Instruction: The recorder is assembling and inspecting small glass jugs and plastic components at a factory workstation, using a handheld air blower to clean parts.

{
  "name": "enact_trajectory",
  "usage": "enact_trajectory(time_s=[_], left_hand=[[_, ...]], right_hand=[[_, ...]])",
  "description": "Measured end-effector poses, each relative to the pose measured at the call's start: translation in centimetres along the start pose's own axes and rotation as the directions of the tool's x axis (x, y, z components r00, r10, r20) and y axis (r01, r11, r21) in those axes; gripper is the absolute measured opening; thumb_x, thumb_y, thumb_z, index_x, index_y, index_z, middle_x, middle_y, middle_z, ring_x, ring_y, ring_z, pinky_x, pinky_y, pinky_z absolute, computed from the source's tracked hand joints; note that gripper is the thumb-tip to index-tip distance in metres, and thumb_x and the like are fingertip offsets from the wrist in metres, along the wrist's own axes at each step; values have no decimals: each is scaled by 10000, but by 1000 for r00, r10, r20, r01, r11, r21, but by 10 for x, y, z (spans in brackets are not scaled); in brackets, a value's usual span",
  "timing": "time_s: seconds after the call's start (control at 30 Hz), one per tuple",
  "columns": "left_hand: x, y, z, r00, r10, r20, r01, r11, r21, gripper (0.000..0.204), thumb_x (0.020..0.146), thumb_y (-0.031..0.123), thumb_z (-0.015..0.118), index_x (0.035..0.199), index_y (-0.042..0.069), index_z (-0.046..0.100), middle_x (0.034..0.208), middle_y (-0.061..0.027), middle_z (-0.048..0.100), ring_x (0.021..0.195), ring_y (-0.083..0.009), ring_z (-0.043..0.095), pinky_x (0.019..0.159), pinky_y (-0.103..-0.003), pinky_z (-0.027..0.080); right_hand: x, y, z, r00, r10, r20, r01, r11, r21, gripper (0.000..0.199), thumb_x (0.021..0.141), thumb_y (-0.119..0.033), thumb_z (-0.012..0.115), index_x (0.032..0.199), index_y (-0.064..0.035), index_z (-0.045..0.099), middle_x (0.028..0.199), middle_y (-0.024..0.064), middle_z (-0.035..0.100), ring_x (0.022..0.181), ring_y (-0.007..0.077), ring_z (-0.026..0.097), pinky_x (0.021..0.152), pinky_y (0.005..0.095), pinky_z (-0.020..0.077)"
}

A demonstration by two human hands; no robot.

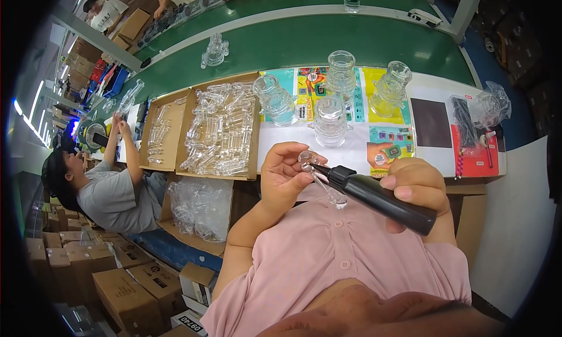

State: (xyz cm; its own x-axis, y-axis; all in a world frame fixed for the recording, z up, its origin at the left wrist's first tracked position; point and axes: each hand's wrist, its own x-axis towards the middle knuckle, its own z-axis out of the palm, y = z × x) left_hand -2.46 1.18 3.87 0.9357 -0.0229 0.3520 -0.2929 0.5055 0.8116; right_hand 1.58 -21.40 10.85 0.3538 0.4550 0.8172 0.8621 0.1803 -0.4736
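Observation:
My left hand [285, 176] pinches a small clear glass tube piece [336, 199] by its rounded upper end, and its lower end hangs in front of the pink shirt. A black squeeze bottle [383, 202] with a pointed nozzle lies tilted in my right hand [418, 188], fingers wrapped round its body. The nozzle's tip is at the glass piece's upper end; whether they touch I cannot tell. Just beyond my hands stand several clear glass vessels, the nearest [331, 123] upright and another [275, 103] leaning by the carton.
Left of the vessels, a divided cardboard carton [256, 126] holds many glass tubes. Below it sits a box of clear plastic bags [202, 208]. A dark square pad [431, 123] and a plastic-wrapped glass piece [490, 106] lie right. A co-worker in grey [120, 191] sits left.

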Motion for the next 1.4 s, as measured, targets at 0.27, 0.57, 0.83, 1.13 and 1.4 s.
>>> enact_trajectory(time_s=[0.27, 0.57, 0.83, 1.13, 1.4], left_hand=[[0, -2, -2, 998, -60, -1, 60, 993, -102, 437, 758, 120, 679, 1089, 16, 413, 987, -204, 584, 909, -223, 596, 784, -327, 502], [0, 0, -1, 999, 15, -46, -12, 998, 55, 402, 762, 73, 665, 1072, 21, 414, 992, -200, 581, 914, -250, 600, 800, -353, 499], [0, 1, 0, 997, 71, -36, -67, 992, 110, 385, 766, -8, 630, 1079, 19, 406, 1015, -206, 566, 920, -268, 596, 816, -372, 491], [-1, -1, 0, 983, 171, -58, -147, 944, 295, 410, 736, -7, 657, 1067, 39, 422, 975, -198, 584, 896, -269, 602, 809, -383, 492], [-3, -4, -4, 969, 249, 9, -232, 890, 393, 394, 739, -46, 631, 1072, 30, 435, 1008, -199, 569, 919, -277, 590, 828, -381, 476]], right_hand=[[0, 10, 2, 993, -112, 24, 111, 993, 27, 493, 672, -299, 742, 1020, -56, 491, 968, 131, 559, 718, 238, 567, 588, 329, 459], [0, 14, 8, 967, -237, 97, 241, 970, -40, 575, 648, -248, 774, 1081, -49, 453, 1019, 138, 531, 650, 236, 568, 510, 317, 436], [-2, 9, 5, 977, -199, 83, 203, 978, -51, 559, 646, -268, 774, 1059, -53, 465, 1002, 124, 536, 692, 234, 572, 547, 328, 457], [-1, 5, 2, 999, -32, 24, 33, 999, -22, 475, 664, -269, 758, 1013, -79, 498, 989, 109, 565, 770, 237, 575, 668, 335, 470], [-13, 36, 21, 866, 299, -400, -206, 944, 260, 443, 767, -335, 653, 999, 6, 492, 875, 105, 555, 726, 173, 564, 645, 263, 457]])
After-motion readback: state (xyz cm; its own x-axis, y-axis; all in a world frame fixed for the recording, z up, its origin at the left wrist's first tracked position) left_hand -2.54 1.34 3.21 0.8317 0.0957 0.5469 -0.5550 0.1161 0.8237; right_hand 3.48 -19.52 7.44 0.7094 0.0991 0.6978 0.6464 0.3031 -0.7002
